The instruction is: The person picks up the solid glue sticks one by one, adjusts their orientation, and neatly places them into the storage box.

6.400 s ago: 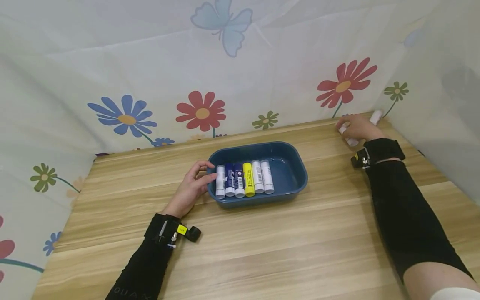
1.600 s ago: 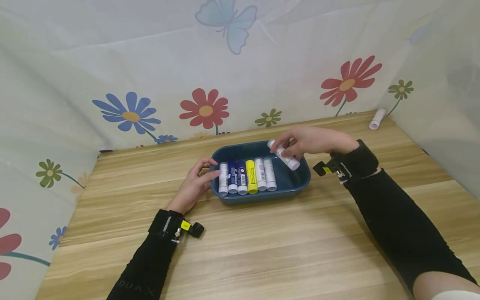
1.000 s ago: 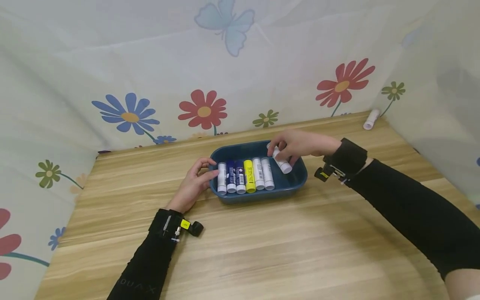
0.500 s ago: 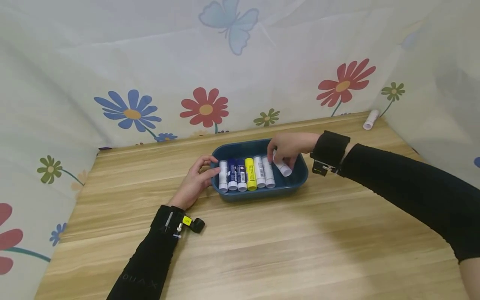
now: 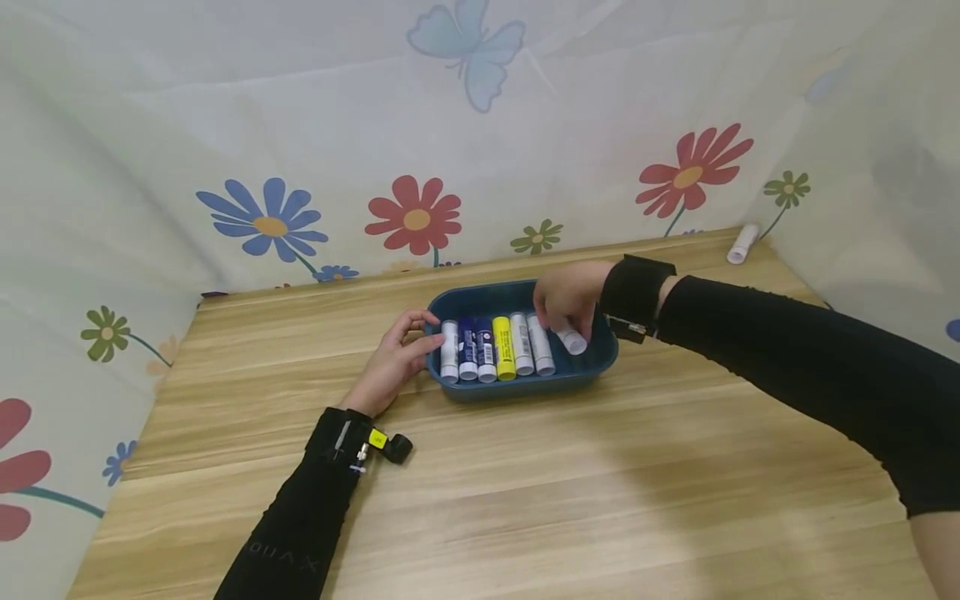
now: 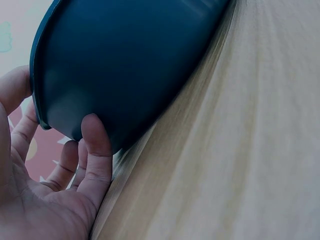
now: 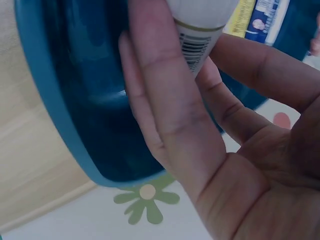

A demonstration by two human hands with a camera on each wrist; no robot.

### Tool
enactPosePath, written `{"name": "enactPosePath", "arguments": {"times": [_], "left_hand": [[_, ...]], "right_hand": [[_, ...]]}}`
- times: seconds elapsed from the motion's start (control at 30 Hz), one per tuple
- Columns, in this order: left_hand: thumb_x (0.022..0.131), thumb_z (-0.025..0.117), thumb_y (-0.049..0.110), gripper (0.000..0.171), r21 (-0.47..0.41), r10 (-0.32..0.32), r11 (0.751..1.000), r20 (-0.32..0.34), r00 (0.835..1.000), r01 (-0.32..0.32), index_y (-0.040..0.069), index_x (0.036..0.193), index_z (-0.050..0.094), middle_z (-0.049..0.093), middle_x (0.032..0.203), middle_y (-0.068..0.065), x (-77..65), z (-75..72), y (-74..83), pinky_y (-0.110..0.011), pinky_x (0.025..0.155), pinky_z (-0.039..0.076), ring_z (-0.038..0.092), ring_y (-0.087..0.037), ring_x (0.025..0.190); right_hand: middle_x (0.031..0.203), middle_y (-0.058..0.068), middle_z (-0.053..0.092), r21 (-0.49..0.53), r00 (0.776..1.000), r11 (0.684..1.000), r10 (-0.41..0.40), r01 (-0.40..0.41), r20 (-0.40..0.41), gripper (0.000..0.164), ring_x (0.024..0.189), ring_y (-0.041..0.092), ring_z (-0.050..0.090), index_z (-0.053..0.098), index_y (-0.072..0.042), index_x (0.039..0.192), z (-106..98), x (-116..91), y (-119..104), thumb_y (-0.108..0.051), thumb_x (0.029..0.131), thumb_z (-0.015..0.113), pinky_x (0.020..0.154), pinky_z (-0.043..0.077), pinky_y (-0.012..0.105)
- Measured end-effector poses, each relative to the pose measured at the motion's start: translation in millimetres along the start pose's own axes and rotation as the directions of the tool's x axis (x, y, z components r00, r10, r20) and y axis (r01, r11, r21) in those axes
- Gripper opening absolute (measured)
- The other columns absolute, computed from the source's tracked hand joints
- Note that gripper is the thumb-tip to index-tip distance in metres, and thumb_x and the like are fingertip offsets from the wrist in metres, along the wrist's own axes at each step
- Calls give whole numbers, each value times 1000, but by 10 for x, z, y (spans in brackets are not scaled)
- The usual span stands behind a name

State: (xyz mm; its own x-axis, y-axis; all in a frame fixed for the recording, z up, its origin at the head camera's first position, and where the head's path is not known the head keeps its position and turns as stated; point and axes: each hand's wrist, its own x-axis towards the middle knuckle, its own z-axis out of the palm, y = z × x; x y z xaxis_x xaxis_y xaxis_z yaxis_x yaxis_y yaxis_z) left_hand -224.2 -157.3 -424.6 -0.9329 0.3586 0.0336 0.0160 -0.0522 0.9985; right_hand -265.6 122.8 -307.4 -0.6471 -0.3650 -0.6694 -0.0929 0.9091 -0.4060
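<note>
A dark blue tray (image 5: 521,390) stands on the wooden table, with a row of several glue sticks lying side by side in its left and middle part: white (image 5: 448,352), dark blue, yellow (image 5: 503,348) and white (image 5: 540,345). My left hand (image 5: 392,365) holds the tray's left end, thumb and index finger at the rim; in the left wrist view its other fingertips are against the outer wall. Over the tray's right part, my right hand (image 5: 567,295) grips a white glue stick (image 5: 573,341), whose barcode label shows in the right wrist view. Its far end is hidden by the fingers.
Another white glue stick (image 5: 742,243) lies at the table's far right corner. A flower-printed cloth (image 5: 315,108) stands upright along the back and sides. Bare table (image 5: 495,500) stretches in front of the tray.
Earlier my right hand was at the table's far right. It has brought the white glue stick to the tray and, lately, lowered it beside the row. The left hand has stayed at the tray.
</note>
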Motion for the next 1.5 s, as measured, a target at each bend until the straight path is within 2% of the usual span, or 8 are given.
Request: {"name": "enactPosePath", "arguments": {"times": [0.17,0.4,0.57,0.83,1.13,1.33,1.5], "left_hand": [[88,63,28,40,-7,-8,1000,7,1000,8,14,120,45,32,123,-14,14,3,-24,-32,78,50,49,-32,105],[90,60,23,38,-9,-17,1000,24,1000,18,10,122,44,32,123,-14,20,-4,-13,-34,78,50,48,-33,105],[91,58,20,39,5,-27,1000,26,999,27,6,124,42,33,123,-15,14,-3,-12,-37,80,49,48,-34,106],[89,61,26,41,4,-34,999,6,999,34,12,123,44,33,124,-13,3,7,-29,-34,80,49,48,-32,106],[89,61,26,39,9,-18,1000,-7,1000,18,12,122,45,34,123,-13,10,14,-24,-32,78,50,49,-31,105],[85,65,33,42,6,-7,1000,-5,1000,7,15,119,47,35,121,-13,17,4,-16,-32,76,50,49,-31,103],[85,65,33,42,8,-1,1000,-5,1000,1,15,119,47,35,121,-13,16,-6,-8,-32,76,51,49,-32,103]], "right_hand": [[100,21,51,66,997,995,75,-76,19,24,75,31,61,51,3,104,82,87,13,6,80,56,64,55,38],[101,23,51,111,997,990,80,-82,16,29,79,32,60,45,5,108,126,128,-10,7,82,55,65,54,39],[101,21,51,71,998,995,66,-67,13,29,82,33,59,46,5,108,136,120,-36,8,80,55,67,54,40],[100,21,55,7,999,999,52,-52,-2,24,83,32,60,50,5,106,94,50,-94,4,82,54,70,54,38],[104,24,54,15,999,998,55,-55,1,23,87,32,58,50,5,108,30,8,-143,2,86,53,71,53,37],[102,23,54,-34,999,999,24,-26,-39,23,83,32,59,51,4,109,-5,-47,-154,-2,87,54,69,54,36],[102,23,55,-55,999,998,6,-8,-39,22,82,32,60,51,2,108,-36,-72,-178,-6,88,54,68,54,36]]}}
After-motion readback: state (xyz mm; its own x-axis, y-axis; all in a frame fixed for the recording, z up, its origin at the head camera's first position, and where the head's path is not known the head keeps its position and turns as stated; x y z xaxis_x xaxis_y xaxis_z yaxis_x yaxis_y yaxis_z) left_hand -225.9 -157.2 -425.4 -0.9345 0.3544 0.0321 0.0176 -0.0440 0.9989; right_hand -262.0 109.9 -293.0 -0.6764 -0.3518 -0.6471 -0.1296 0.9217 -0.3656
